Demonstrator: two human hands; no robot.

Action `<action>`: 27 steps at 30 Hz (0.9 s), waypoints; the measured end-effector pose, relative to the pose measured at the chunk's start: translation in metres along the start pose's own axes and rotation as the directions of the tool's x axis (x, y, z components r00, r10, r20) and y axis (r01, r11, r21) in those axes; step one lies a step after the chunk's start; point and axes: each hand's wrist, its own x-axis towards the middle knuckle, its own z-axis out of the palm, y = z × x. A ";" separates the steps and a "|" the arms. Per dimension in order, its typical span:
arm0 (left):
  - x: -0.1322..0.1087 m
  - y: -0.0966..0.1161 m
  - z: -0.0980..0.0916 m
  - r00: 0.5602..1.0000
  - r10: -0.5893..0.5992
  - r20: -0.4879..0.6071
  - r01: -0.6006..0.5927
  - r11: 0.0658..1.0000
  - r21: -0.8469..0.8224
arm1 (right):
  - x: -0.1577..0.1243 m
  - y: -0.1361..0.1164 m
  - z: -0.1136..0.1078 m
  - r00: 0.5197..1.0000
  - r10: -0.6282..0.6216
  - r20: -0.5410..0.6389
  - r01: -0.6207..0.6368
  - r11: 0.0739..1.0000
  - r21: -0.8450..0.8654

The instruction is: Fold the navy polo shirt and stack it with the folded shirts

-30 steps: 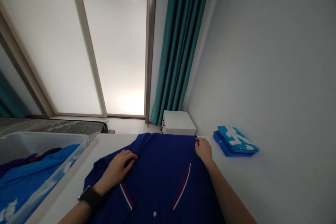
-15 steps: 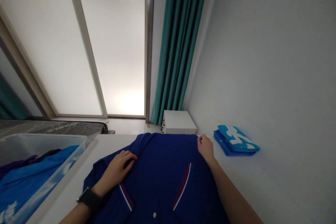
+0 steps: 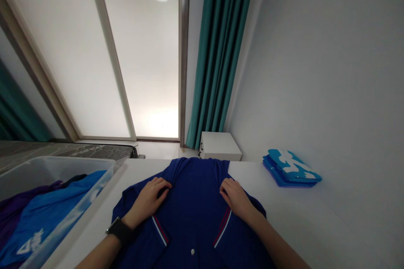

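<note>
A dark blue buttoned shirt (image 3: 196,206) lies spread on a white table (image 3: 249,174) in front of the person, reaching to the table's far edge and running out of view at the near side. A white button (image 3: 192,252) shows near its middle, between 2 slanting bands of red and white stripes, 1 on each side.

Both hands touch the shirt. The left hand (image 3: 148,202), with a black-strapped watch (image 3: 120,230) at its wrist, rests on the left part of the cloth, fingers bent and thumb close to them. The right hand (image 3: 235,199) lies across from it at the right edge of the shirt's upper part, fingertips curled down. Whether either hand pinches the fabric cannot be told.

To the left stands a translucent tub (image 3: 94,208) holding a bright blue garment (image 3: 59,201) and a purple garment (image 3: 19,206). The blue one carries a white print (image 3: 30,241) with a triangular mark and slanted lettering, too blurred to read.

To the right, near the wall, sits a folded blue stack (image 3: 290,170), its top piece bearing a large white pattern, partly cut off by the folds.
</note>
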 end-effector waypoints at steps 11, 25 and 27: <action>0.000 0.001 -0.001 1.000 0.006 0.007 -0.006 1.000 -0.004 | 0.062 0.057 0.002 0.756 0.651 0.070 -0.655 0.754 0.054; -0.001 0.004 -0.004 1.000 0.009 0.009 -0.009 1.000 -0.019 | 0.076 0.031 -0.005 0.908 0.373 -0.193 -0.343 0.923 0.174; -0.001 0.005 -0.004 1.000 0.010 0.009 -0.009 1.000 -0.024 | 0.061 0.010 -0.011 0.945 0.247 -0.213 -0.207 0.960 0.191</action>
